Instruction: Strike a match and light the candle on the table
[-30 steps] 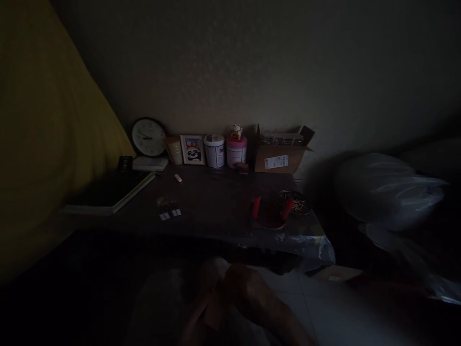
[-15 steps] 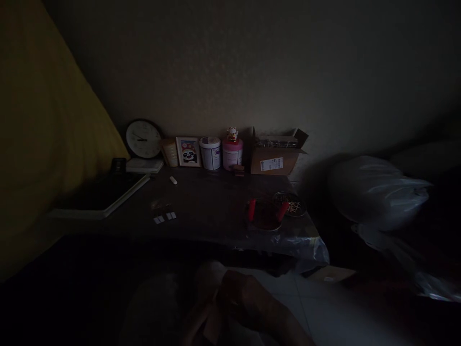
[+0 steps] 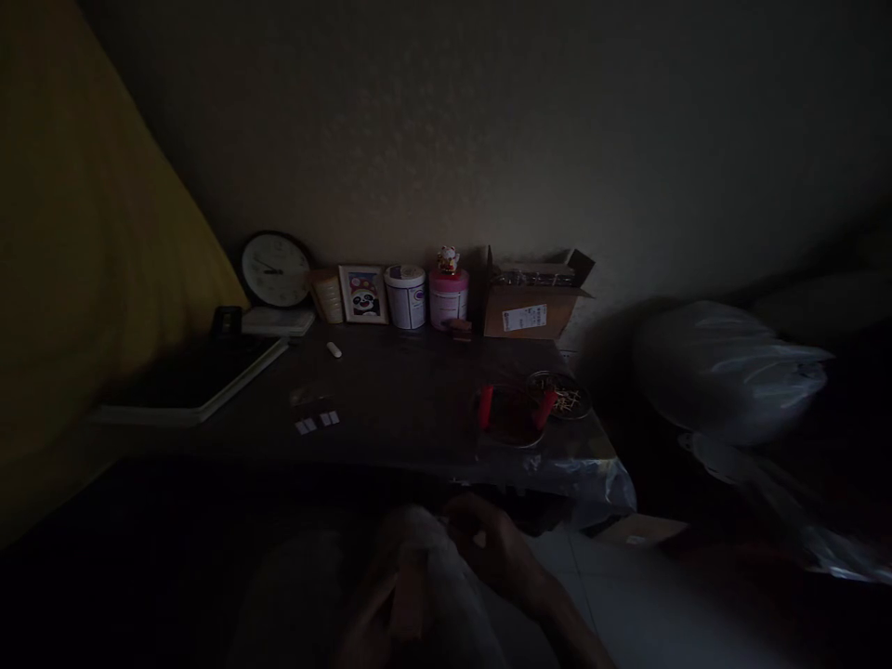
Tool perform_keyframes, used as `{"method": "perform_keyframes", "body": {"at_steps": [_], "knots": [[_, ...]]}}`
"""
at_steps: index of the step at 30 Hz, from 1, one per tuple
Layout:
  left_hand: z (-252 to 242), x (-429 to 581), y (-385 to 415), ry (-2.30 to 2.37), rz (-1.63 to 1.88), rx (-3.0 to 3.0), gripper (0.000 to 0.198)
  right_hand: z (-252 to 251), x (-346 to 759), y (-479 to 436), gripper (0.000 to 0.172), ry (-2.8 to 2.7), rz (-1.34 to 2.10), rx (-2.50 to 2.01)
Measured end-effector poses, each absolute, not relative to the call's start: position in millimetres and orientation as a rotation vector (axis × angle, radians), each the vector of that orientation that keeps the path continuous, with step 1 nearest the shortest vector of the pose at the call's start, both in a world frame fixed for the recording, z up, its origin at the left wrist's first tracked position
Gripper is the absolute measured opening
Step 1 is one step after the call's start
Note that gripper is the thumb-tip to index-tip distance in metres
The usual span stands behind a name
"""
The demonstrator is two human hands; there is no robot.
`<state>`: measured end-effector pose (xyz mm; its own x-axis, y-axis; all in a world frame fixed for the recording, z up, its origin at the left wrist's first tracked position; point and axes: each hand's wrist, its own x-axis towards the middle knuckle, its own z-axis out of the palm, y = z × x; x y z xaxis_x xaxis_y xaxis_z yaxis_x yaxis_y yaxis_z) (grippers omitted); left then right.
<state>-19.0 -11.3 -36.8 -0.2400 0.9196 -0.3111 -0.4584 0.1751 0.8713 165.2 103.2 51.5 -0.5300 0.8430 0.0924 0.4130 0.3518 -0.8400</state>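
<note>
Away from the left hand and slightly up has gone our right hand since the earlier frame, where the two met at bottom centre; a gap now parts them. Nearest us, at the bottom centre, our left hand closes on a small brownish box, held upright over the lap. Our right hand, just right of it, has its fingers curled; a pale spot shows there, but we cannot tell whether it grips anything.

As far as we can judge, the work is partway: the small box is already in hand, and the hands are apart. What is left, the dark does not show.

Beyond, at right of centre on the table, a round tray bears two red candles, both unlit as far as we see. Just behind its right side, a bowl holds a loose heap of matchsticks.

Along the wall, a carton stands open, with clear-wrapped packs inside. Left of it are a pink-lidded tub with a cat figurine on top, and a white tub; both look lidded, their contents hidden.
</note>
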Motion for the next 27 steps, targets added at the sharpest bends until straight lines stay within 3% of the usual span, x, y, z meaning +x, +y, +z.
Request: {"method": "perform_keyframes", "body": {"at_steps": [3, 5, 12, 27], "knots": [[-11.6, -19.6, -1.2, 1.137, 1.399, 0.49, 0.036, 59.1, 161.1, 100.6, 0.013, -1.826, 1.261, -1.043], [4.2, -20.2, 7.4, 1.093, 1.386, 0.459, 0.024, 59.9, 157.6, 92.7, 0.008, -1.738, 1.277, -0.942], [42.9, -13.3, 25.0, 1.043, 1.408, 0.381, 0.028, 48.4, 147.1, 61.0, 0.006, -1.833, 1.026, -0.672], [57.5, -8.6, 29.3, 0.978, 1.45, 0.317, 0.01, 37.8, 146.5, 63.2, 0.007, -1.941, 0.86, -0.645]]}}
